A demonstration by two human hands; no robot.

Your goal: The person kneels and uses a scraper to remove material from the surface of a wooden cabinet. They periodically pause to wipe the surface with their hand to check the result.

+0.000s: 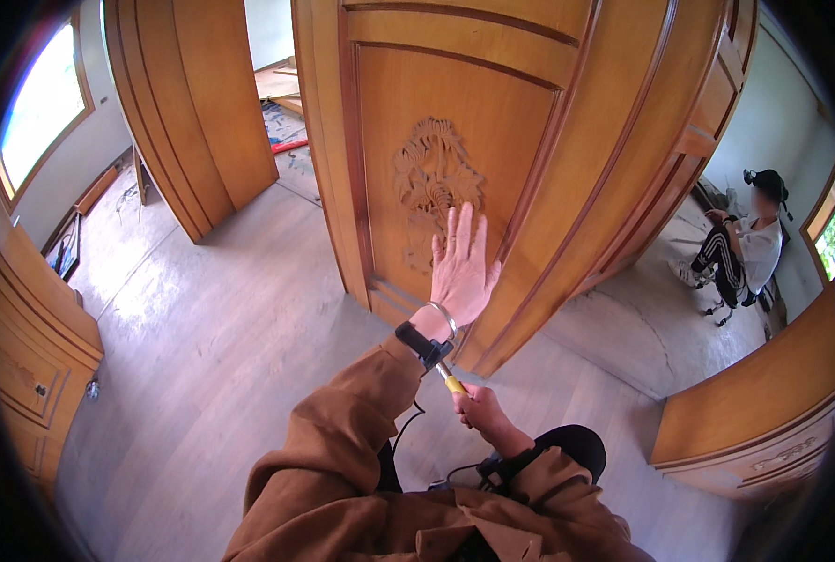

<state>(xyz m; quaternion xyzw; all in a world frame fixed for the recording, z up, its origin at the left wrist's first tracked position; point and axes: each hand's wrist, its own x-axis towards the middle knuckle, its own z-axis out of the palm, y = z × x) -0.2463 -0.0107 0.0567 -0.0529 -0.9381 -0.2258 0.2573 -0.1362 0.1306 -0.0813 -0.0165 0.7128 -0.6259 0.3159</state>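
Observation:
My left hand (465, 270) is spread over the lower part of a wooden door panel (530, 119) with a carved floral relief (437, 168); its fingertips overlap the carving, and whether they touch it I cannot tell. A metal bangle and a black strap are on that wrist. Lower down, my right hand (484, 411) is closed around the yellow handle (454, 384) of a tool with a metal shaft. The tool's far end is hidden behind my left wrist and forearm.
At the right a person (754, 239) sits on a wheeled chair beyond the paneled wood. Another carved wooden panel (761, 421) stands at the lower right, a wooden door (31, 393) at the far left. A doorway beside a wooden frame (213, 126) shows boards (277, 83) on the floor.

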